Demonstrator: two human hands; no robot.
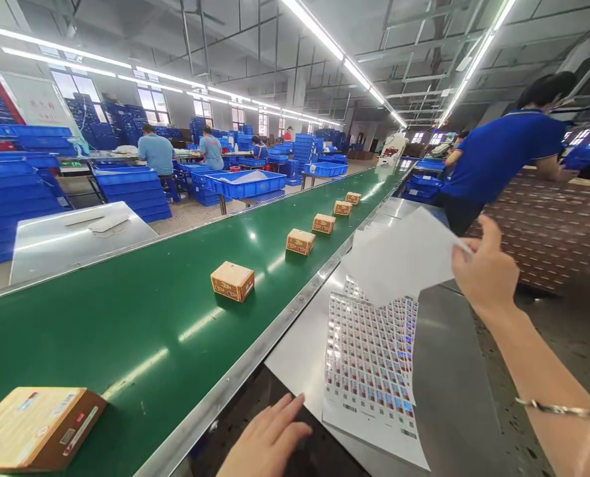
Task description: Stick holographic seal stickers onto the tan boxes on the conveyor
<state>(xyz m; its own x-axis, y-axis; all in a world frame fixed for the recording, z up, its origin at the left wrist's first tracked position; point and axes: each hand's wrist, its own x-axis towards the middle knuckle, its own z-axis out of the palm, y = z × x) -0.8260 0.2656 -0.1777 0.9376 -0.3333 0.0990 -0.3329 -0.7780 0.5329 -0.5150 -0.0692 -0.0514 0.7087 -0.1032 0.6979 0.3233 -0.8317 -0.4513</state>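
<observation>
My right hand [488,271] pinches the edge of a white sheet of paper [414,248] between thumb and fingers. The sheet is raised at a slant above the metal side table [448,358], its far part over other white paper. Just below it lies a stack of label sheets [369,364] printed with rows of small shiny stickers. My left hand [269,437], fingers stretched out and holding nothing, is near the table's near left corner, over a dark surface. Several small brown cardboard boxes [232,281] stand on the green conveyor belt [140,311] to the left.
A larger-looking box [39,427] is close by at the belt's lower left. A metal rail [255,351] edges the belt. At right, a person in a blue shirt [508,152] leans over a brown patterned stack [547,232]. Blue crates [130,192] and seated workers are beyond the belt.
</observation>
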